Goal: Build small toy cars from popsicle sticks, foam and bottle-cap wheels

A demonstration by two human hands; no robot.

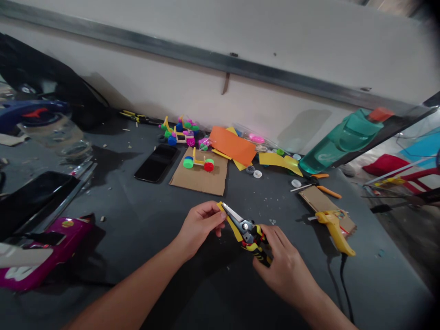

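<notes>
My left hand (202, 227) pinches the upper end of a narrow yellow strip (234, 228) above the dark table. In my right hand (283, 256) are scissors (245, 228) with black, yellow and red handles, my fingers wrapped round them. The blades point up and left along the strip, with their tips beside my left fingertips. Beyond my hands, a small wheeled model (198, 162) with green, blue and red wheels rests on a cardboard square (202, 182).
A phone (156, 163) lies left of the cardboard. Orange paper (232, 144), yellow paper (278, 160) and colourful models (178, 133) line the wall. At right are a green bottle (338, 144) and a yellow glue gun (335, 231) with its cable. A magenta object (65, 247) sits at left.
</notes>
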